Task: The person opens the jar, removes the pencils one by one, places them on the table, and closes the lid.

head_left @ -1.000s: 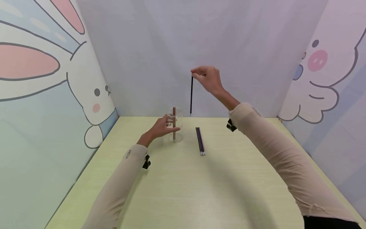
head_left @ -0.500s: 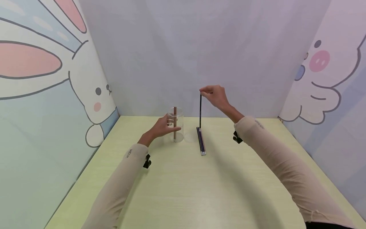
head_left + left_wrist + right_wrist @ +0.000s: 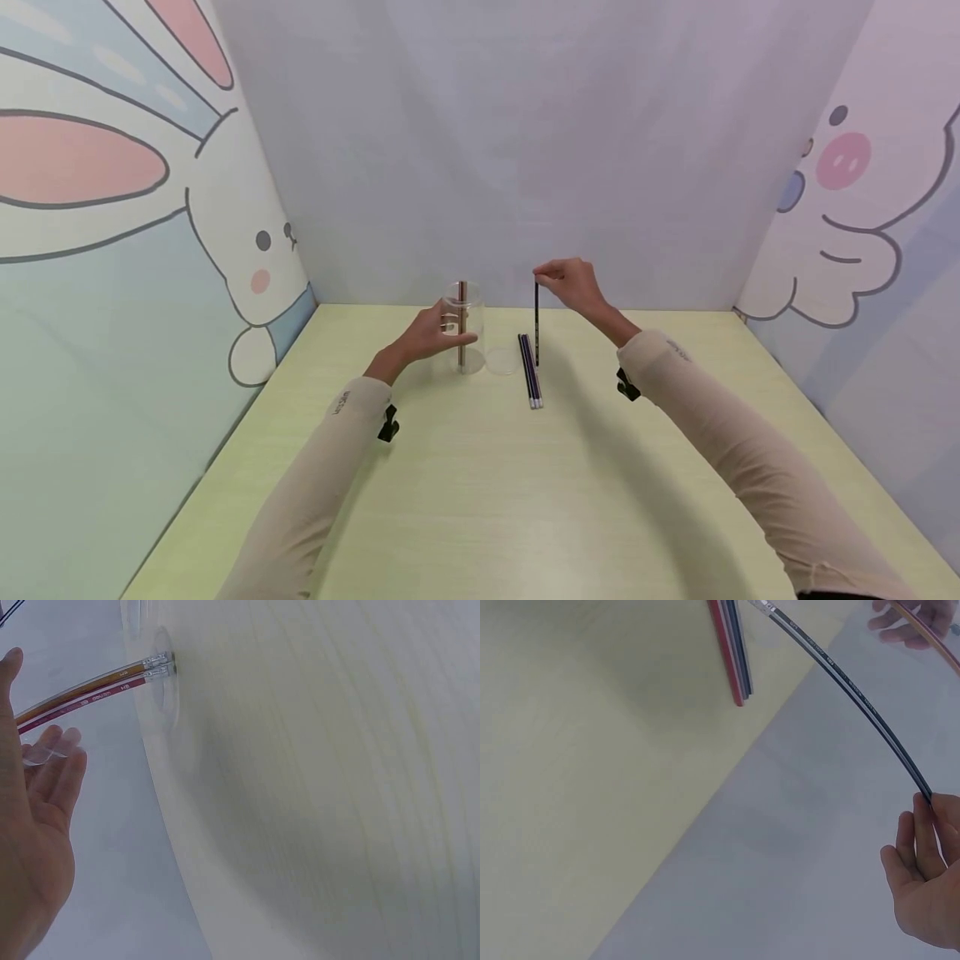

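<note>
My left hand (image 3: 433,335) grips a clear cylindrical cup (image 3: 476,321) standing on the table, thumb along the near side and fingers round the back. Inside the cup, an orange pencil (image 3: 105,682) and a red pencil (image 3: 105,693) stand with their eraser ends down. My right hand (image 3: 573,285) pinches a black pencil (image 3: 537,325) by its upper end, so it hangs nearly upright, eraser end lowest. That lower end is beside several pencils (image 3: 530,371) lying together on the table, red and dark ones among them; contact cannot be told.
A faint clear ring (image 3: 502,361) shows on the table (image 3: 465,483) between cup and pencils. The plain back wall (image 3: 390,150) rises behind the table's far edge. Cartoon-printed side walls (image 3: 135,333) flank it.
My right hand has come down and a little to the right with the black pencil, bringing its lower end from above the table to the lying pencils. The left hand keeps the cup in place.
</note>
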A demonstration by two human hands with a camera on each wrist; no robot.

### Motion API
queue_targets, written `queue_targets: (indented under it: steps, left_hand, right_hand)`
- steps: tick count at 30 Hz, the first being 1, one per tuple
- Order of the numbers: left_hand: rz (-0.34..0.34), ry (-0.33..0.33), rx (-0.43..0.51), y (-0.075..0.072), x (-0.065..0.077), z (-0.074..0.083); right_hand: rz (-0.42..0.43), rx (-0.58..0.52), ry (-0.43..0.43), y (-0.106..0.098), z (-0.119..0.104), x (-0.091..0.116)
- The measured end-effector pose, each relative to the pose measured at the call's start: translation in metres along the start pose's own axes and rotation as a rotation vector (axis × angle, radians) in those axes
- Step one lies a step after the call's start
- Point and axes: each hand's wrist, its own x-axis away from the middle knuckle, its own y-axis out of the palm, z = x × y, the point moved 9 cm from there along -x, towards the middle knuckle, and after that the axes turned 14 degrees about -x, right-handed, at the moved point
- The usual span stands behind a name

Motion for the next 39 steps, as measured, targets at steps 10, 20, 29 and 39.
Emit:
queue_targets:
  steps: [10, 20, 29, 39]
  left_hand:
    - [0.009, -0.011, -0.013, 0.000, -0.001, -0.001]
    - [0.006, -0.024, -0.008, 0.001, 0.000, -0.003]
    - [0.008, -0.021, 0.007, 0.001, 0.000, -0.005]
    - [0.010, -0.014, -0.006, 0.000, 0.001, -0.002]
  right_hand:
    - [-0.039, 0.023, 0.085, 0.014, 0.037, 0.012]
    - [-0.070, 0.048, 0.133, 0.033, 0.070, 0.023]
    - [-0.061, 0.033, 0.197, 0.050, 0.090, 0.027]
    - [-0.079, 0.101, 0.319, 0.067, 0.107, 0.037]
